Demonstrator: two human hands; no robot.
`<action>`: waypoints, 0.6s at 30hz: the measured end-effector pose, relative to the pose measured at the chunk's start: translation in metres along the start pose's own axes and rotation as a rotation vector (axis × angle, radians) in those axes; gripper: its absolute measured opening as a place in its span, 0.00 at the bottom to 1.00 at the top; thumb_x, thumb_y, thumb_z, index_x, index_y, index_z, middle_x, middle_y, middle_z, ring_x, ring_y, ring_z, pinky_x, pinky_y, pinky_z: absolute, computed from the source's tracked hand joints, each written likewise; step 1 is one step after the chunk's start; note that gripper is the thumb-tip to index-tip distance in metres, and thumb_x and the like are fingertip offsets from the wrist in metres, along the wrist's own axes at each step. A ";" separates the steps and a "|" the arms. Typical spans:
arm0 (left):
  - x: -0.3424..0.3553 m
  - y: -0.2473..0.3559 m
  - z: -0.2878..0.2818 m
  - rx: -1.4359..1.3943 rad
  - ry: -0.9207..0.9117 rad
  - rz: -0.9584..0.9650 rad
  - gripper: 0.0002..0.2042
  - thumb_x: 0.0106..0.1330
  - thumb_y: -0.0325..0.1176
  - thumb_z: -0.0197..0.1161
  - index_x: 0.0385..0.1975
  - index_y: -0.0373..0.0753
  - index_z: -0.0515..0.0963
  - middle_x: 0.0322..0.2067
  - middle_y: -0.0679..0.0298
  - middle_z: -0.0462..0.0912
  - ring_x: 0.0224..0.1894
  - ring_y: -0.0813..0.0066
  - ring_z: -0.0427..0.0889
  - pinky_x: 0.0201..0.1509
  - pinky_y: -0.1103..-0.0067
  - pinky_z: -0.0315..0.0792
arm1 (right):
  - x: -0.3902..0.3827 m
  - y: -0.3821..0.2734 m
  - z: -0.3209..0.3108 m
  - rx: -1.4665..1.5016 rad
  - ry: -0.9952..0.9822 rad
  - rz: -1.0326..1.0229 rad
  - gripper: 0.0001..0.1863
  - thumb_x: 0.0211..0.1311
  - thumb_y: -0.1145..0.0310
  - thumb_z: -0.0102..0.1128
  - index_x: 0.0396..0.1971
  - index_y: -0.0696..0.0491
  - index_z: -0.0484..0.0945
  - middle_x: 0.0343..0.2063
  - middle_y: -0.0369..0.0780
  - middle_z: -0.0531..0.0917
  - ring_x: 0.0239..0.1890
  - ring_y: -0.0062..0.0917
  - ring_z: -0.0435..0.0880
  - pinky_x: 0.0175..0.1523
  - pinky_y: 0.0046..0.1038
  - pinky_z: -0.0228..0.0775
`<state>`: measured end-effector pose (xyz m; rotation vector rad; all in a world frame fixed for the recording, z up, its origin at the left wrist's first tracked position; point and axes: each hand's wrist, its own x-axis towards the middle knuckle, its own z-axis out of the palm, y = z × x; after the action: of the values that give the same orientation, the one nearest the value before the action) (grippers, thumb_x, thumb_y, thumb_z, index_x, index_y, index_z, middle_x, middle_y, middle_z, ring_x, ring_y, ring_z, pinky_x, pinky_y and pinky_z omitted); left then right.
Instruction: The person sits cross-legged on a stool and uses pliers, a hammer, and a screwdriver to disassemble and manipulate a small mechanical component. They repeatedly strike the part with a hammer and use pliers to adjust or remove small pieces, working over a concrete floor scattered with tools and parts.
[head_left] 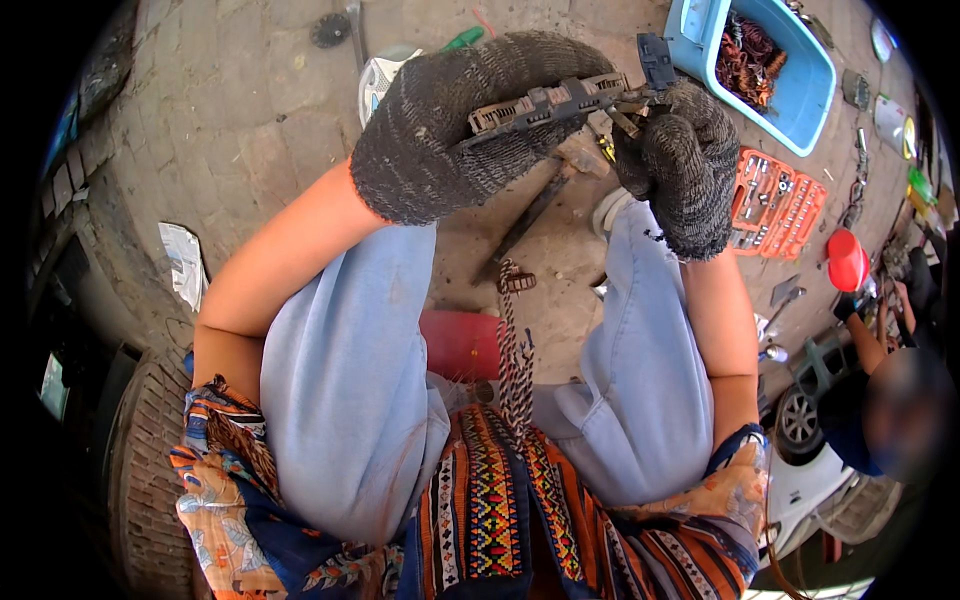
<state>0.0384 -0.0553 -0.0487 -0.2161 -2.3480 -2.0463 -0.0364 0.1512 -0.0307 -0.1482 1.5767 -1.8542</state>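
Note:
My left hand (440, 130), in a dark knit glove, is closed on a long dark part (545, 103) with slotted metal contacts along it, held up before me. At the part's right end sits a small black bracket-like piece (656, 62). My right hand (680, 165), gloved too, has its fingers curled at that end, round a short metal piece (622, 123) that I cannot make out clearly; a bit of yellow shows beside it. Below them a dark bar (525, 225) lies on the paving between my knees.
A blue tub (820, 90) of copper scrap stands at upper right, an orange socket set (790, 215) and red bowl (846, 258) below it. A co-worker (880, 400) is near a white car (810, 490) at right. White paper (182, 262) lies at left, a red object (450, 340) between my legs.

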 end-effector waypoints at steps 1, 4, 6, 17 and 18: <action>-0.001 0.005 0.000 -0.052 0.002 -0.095 0.16 0.60 0.30 0.60 0.48 0.38 0.75 0.45 0.59 0.79 0.44 0.66 0.80 0.49 0.76 0.72 | -0.002 0.000 0.001 0.022 -0.019 -0.063 0.07 0.55 0.71 0.64 0.31 0.58 0.79 0.26 0.37 0.82 0.25 0.17 0.80 0.30 0.18 0.74; 0.003 0.019 -0.002 -0.126 -0.043 -0.259 0.16 0.61 0.28 0.59 0.50 0.37 0.73 0.45 0.60 0.79 0.44 0.69 0.80 0.48 0.77 0.74 | -0.004 0.002 0.003 -0.091 0.064 -0.188 0.13 0.44 0.71 0.73 0.29 0.58 0.78 0.25 0.36 0.81 0.27 0.15 0.79 0.31 0.18 0.74; 0.007 0.021 -0.004 -0.157 -0.113 -0.275 0.18 0.61 0.28 0.59 0.52 0.36 0.72 0.45 0.59 0.79 0.42 0.72 0.80 0.46 0.77 0.75 | -0.009 0.001 -0.003 -0.267 0.098 -0.142 0.19 0.36 0.69 0.78 0.28 0.57 0.78 0.26 0.34 0.81 0.27 0.14 0.78 0.32 0.18 0.73; -0.006 0.015 0.014 0.207 -0.042 -0.134 0.14 0.61 0.31 0.60 0.47 0.40 0.76 0.47 0.60 0.78 0.48 0.67 0.77 0.53 0.75 0.71 | -0.003 -0.040 0.017 -1.300 -0.258 -0.525 0.21 0.36 0.55 0.74 0.32 0.49 0.82 0.24 0.36 0.82 0.23 0.27 0.82 0.28 0.22 0.71; -0.006 0.008 0.014 0.187 0.007 -0.113 0.14 0.60 0.30 0.60 0.47 0.39 0.76 0.46 0.60 0.78 0.48 0.67 0.78 0.53 0.75 0.71 | -0.007 -0.043 0.021 -1.374 -0.207 -0.293 0.25 0.38 0.56 0.74 0.38 0.51 0.79 0.28 0.37 0.82 0.28 0.26 0.82 0.33 0.23 0.73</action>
<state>0.0467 -0.0406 -0.0436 -0.0742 -2.5826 -1.8505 -0.0383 0.1388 0.0164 -1.1536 2.4502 -0.5608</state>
